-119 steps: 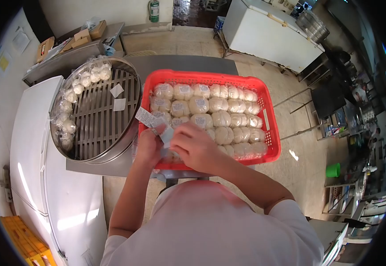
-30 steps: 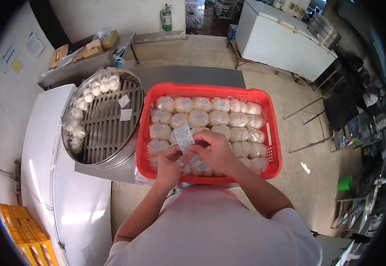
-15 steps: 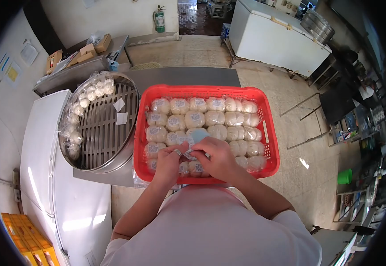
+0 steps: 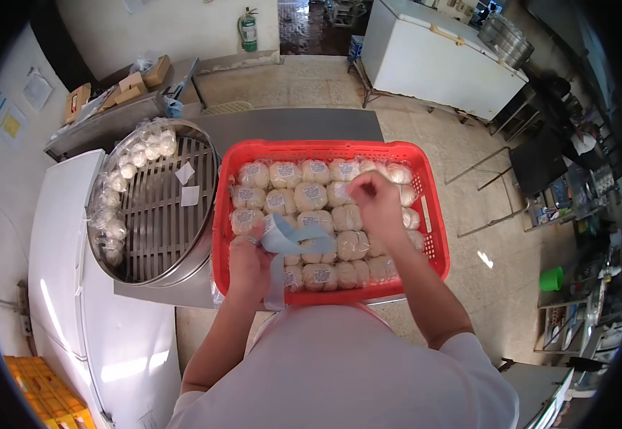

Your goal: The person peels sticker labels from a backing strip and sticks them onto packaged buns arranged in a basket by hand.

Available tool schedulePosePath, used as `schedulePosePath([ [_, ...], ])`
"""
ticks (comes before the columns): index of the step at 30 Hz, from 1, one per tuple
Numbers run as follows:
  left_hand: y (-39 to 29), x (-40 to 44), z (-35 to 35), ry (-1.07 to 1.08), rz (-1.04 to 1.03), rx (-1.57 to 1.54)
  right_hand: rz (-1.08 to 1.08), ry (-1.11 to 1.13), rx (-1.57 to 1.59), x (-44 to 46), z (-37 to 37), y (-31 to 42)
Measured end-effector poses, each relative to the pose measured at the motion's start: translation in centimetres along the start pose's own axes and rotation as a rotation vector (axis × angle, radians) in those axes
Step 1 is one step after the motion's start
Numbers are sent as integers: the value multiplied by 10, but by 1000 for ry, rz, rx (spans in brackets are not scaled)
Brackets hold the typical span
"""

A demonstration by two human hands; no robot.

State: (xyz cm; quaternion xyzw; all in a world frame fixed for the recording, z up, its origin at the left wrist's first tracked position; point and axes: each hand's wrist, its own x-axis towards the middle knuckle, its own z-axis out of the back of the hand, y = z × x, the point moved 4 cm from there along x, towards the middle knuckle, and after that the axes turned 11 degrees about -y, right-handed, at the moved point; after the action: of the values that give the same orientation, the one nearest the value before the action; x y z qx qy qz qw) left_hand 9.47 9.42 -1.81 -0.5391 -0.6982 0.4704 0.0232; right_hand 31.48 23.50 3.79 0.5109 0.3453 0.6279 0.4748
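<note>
A red plastic basket (image 4: 436,207) holds rows of wrapped white buns (image 4: 354,244). Many buns at the left and middle bear printed labels; those at the right show none. My left hand (image 4: 250,261), at the basket's front left, is closed on a curling pale blue label strip (image 4: 296,239), one end of which hangs down over the front rim. Over the upper right rows is my right hand (image 4: 376,204), thumb and fingers pinched near a bun in the second row. A small pale piece shows at its fingertips, too blurred to make out.
Left of the basket stands a round metal steamer tray (image 4: 207,250) with bagged small buns (image 4: 114,229) and two paper squares. Both containers rest on a steel table (image 4: 304,123). A white fridge (image 4: 61,236) is at the left, a chest freezer (image 4: 432,64) behind.
My right hand has left the strip and moved up and right over the buns. My left hand has shifted slightly left, and the blue strip now curls loosely from it.
</note>
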Motion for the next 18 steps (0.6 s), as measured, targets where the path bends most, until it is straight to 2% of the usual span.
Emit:
schedulePosePath([
  [1, 0, 4, 5, 59, -13, 8, -44, 6, -61, 20, 2, -26],
  [5, 8, 6, 6, -7, -21, 14, -101, 119, -307, 50, -11, -112],
  [8, 18, 11, 15, -4, -12, 73, -111, 123, -620, 44, -19, -114],
  [11, 16, 11, 24, -12, -36, 230, 4, -19, -792, 43, -14, -106],
  [14, 7, 1, 12, -57, -82, 379, 112, -24, -710, 42, -7, -105],
  [17, 0, -4, 0, -47, -158, 449, 101, 25, -418, 28, -10, -74],
  [18, -3, -6, -4, -61, -179, 426, 104, 97, -234, 19, -16, -58],
])
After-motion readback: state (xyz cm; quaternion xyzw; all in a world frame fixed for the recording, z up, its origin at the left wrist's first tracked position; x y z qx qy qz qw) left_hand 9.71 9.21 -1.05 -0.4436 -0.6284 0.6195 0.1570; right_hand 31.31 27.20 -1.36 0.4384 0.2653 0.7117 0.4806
